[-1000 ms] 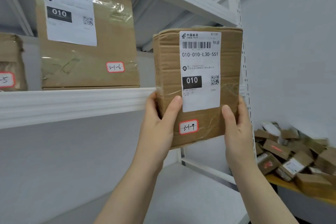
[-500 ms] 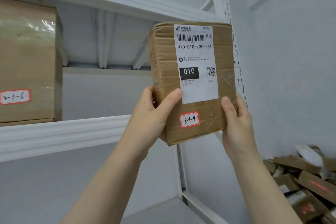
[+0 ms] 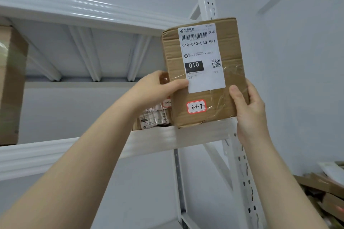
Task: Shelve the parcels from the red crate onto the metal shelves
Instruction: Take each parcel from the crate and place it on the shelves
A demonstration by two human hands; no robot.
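Observation:
A brown cardboard parcel (image 3: 229,57) with a white shipping label and a red-edged tag reading 3-1-9 stands upright at the right end of the white metal shelf (image 3: 74,152). Its lower edge is at the shelf's front lip. My left hand (image 3: 156,89) grips its left side, thumb across the front. My right hand (image 3: 249,109) holds its lower right corner. Behind it, partly hidden, lies another parcel (image 3: 154,117) with printed wrapping and a red-edged tag. The red crate is out of view.
A large brown box (image 3: 11,83) stands on the same shelf at the far left. The shelf's perforated white upright (image 3: 242,173) runs down beside the parcel. A heap of small parcels (image 3: 323,191) lies at the lower right. The shelf above (image 3: 83,13) overhangs.
The parcel has moved right and up to the shelf's right end, now reaching the shelf lip. The view has swung right; the box tagged 3-1-6 has slid to the left edge.

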